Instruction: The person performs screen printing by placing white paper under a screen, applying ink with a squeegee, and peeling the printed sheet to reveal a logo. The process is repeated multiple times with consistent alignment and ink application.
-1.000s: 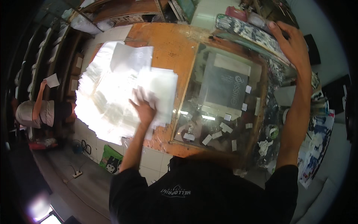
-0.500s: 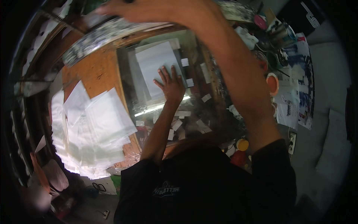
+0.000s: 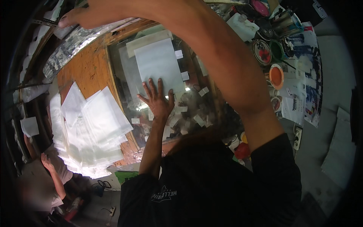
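Note:
My left hand (image 3: 157, 100) lies with its fingers spread over the lower edge of a pale blue-grey sheet (image 3: 157, 60). The sheet rests on a glass-like panel (image 3: 124, 81) set into a wooden table. Small white paper pieces (image 3: 184, 76) sit along the sheet's right side. My right arm arches across the upper view, and my right hand (image 3: 77, 17) is at the far left, above a silvery, paint-marked strip (image 3: 72, 49). Its fingers are partly cut off by the picture's edge, so whether they hold anything is hidden.
Left of the panel, a fanned pile of whitish translucent sheets (image 3: 94, 125) covers the wooden tabletop (image 3: 85, 68). Paint tubs (image 3: 276, 76) and cans crowd the right side. At lower left, another person's hand (image 3: 47, 162) is raised beside shelving holding a white sheet (image 3: 30, 126).
My left hand has slid toward me and left, down to the sheet's lower edge. My right hand has moved farther left. The other person's raised hand has come into view.

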Demonstrator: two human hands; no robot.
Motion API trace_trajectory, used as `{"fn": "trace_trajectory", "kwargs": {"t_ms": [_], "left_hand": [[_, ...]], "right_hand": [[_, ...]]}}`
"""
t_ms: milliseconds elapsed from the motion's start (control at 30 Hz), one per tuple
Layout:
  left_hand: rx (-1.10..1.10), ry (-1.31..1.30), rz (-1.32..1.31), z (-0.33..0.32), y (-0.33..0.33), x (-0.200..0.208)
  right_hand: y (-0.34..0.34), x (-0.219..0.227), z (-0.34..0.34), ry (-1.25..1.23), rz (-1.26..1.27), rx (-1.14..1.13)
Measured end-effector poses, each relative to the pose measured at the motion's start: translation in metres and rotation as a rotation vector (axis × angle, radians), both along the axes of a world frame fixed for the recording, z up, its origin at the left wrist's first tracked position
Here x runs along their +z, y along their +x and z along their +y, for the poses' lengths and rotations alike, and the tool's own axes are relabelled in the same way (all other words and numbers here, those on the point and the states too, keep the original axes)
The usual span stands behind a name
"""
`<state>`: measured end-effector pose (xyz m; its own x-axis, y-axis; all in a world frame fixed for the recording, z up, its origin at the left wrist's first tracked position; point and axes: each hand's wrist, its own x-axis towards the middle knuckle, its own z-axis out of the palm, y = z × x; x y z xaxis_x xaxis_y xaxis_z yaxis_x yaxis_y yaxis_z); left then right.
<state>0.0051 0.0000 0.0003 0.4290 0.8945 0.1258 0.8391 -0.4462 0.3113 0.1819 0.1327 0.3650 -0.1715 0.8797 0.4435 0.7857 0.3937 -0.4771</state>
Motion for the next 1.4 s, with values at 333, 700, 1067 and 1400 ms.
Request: {"fn": "trace_trajectory", "kwargs": {"t_ms": [333, 700, 1067, 1400], "left_hand": [[0.033, 0.018, -0.127, -0.004, -0.009, 0.012], [0.702, -1.290, -1.770, -0.065, -0.079, 0.100], [0.899, -1.430, -1.687, -0.050, -0.077, 0.057], [0.898, -1.381, -1.596, -0.038, -0.065, 0.080]], "right_hand": [[-0.013, 0.002, 0.010, -0.122, -0.170, -0.056], [-0.063, -0.250, -0.140, -0.028, -0.273, -0.153], [-0.059, -0.293, -0.135, -0.130, -0.235, -0.123], [-0.038, -0.330, -0.052, -0.062, -0.318, -0.207]]}}
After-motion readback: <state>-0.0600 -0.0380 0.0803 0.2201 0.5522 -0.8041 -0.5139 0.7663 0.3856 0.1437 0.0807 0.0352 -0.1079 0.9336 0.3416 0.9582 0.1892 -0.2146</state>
